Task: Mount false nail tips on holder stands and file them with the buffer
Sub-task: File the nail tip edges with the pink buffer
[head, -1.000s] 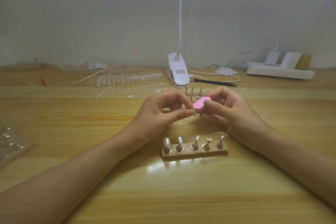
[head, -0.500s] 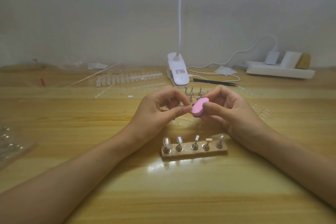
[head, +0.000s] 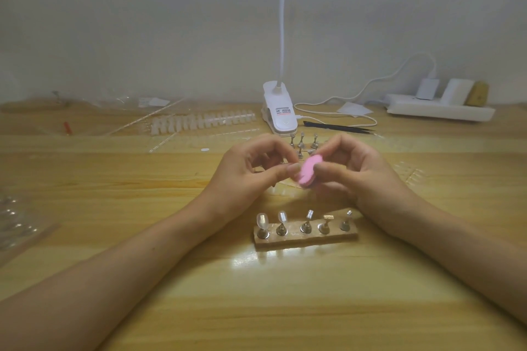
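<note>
Right hand (head: pixel 359 171) pinches pink buffer (head: pixel 395 169) between thumb and fingers. Left hand (head: pixel 251 171) pinches something small against it; object not discernible.

1. Dim, flat indoor light; whole pic hazy, low contrast, esp. wall (head: pixel 171 23).
2. Bright glare patch on table (head: pixel 313 308) just in front of holder base (head: pixel 305 239); stands (head: pixel 306 224) mirrored in it.
3. Shadows faint, soft-edged; darkest on table left of base.
4. Wide-angle bend: table's far edge bows, corners stretched.
5. Buffer (head: pixel 309 171) slightly blurred.
6. Bkgd soft, e.g. power strip (head: pixel 439 112); plastic tray (head: pixel 17 225) at left edge smeared.
</note>
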